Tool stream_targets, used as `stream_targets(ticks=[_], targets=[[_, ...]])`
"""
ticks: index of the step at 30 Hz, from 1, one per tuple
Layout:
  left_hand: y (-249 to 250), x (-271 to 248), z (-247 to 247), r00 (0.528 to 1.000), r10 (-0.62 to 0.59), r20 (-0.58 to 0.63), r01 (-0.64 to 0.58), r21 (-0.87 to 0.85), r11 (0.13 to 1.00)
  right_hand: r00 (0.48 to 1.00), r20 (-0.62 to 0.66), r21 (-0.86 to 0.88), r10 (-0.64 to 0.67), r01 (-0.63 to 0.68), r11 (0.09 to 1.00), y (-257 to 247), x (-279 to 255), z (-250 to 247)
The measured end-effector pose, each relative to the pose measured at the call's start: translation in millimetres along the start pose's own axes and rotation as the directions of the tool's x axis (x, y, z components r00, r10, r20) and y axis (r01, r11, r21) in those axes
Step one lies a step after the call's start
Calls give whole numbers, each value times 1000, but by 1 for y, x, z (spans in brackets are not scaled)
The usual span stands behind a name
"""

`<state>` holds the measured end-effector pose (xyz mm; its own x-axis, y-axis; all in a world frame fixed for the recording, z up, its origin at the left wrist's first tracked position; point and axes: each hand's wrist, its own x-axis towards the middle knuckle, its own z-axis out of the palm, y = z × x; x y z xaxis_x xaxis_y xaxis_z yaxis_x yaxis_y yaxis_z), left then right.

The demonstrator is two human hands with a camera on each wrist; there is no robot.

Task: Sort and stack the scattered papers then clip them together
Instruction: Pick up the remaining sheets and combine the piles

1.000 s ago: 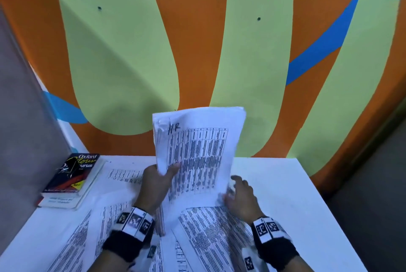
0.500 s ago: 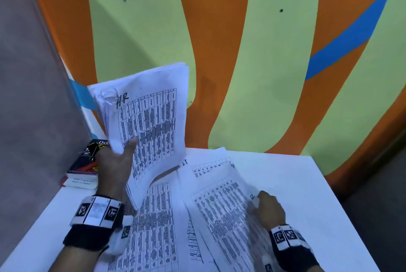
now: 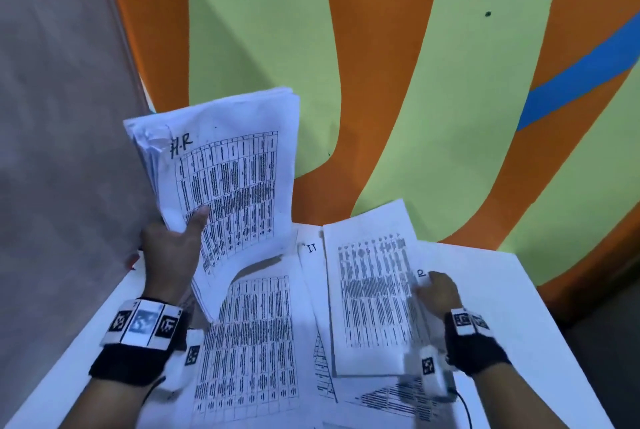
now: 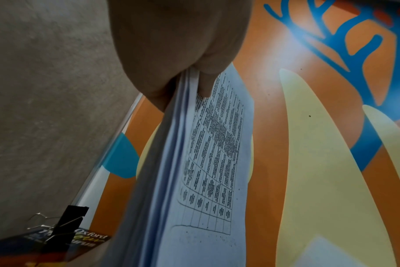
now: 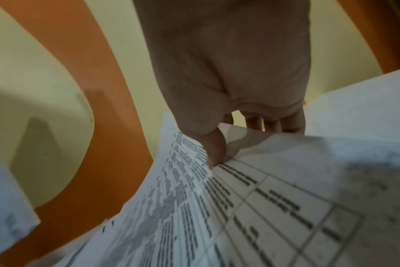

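Our left hand [image 3: 171, 252] holds the stack [image 3: 228, 182] up with fingers clamped on it. Our right hand [image 3: 438, 291] pinches the next sheet [image 3: 372, 293], lying to the stack's right.

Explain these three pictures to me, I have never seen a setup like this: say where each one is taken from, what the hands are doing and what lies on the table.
No machine here: a person works with bare hands, wearing black wristbands with small cameras. The big picture comes from a camera on the head, looking down. The other two look along each wrist toward the fingers.

The left hand holds up a thick stack of white printed sheets marked "HR", thumb on the front; the left wrist view shows the same stack edge-on. The right hand pinches the edge of a loose printed sheet with a table on it, lifting it slightly off the white table. More printed sheets lie scattered there, one marked "IT".

In the left wrist view, a black binder clip sits on a dark Oxford book, not yet used.
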<state>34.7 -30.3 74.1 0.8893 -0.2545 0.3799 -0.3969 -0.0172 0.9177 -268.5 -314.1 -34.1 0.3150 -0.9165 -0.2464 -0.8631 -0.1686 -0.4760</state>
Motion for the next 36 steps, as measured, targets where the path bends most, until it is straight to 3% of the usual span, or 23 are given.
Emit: stream_targets(ticks=[5, 11, 15, 22, 27, 30, 33, 36], targets=[[-2, -1, -8, 1000, -3, 18, 3, 13, 1000, 996, 35, -213, 86, -76, 974, -18, 4, 43], [5, -5, -9, 1000, -14, 13, 13, 76, 997, 994, 52, -33, 101, -99, 995, -23, 9, 49], [11, -7, -6, 1000, -27, 7, 26, 107, 994, 999, -24, 17, -49, 49, 999, -24, -1, 39], [10, -7, -8, 999, -39, 26, 37, 96, 995, 953, -85, -39, -289, 287, 957, -6, -5, -59], [10, -8, -6, 998, -57, 32, 55, 75, 996, 934, 161, -171, -318, 343, 923, 19, -3, -133], [15, -14, 0, 996, -80, 41, 79, 36, 996, 923, 255, -304, -290, 361, 882, 18, -6, -103], [27, -21, 6, 993, -111, 45, 111, 12, 994, 912, 334, -344, -237, 352, 870, 15, -9, -51], [31, -24, 8, 997, -70, 35, 69, 37, 997, 913, 370, -324, -173, 301, 897, 16, -15, -16]])
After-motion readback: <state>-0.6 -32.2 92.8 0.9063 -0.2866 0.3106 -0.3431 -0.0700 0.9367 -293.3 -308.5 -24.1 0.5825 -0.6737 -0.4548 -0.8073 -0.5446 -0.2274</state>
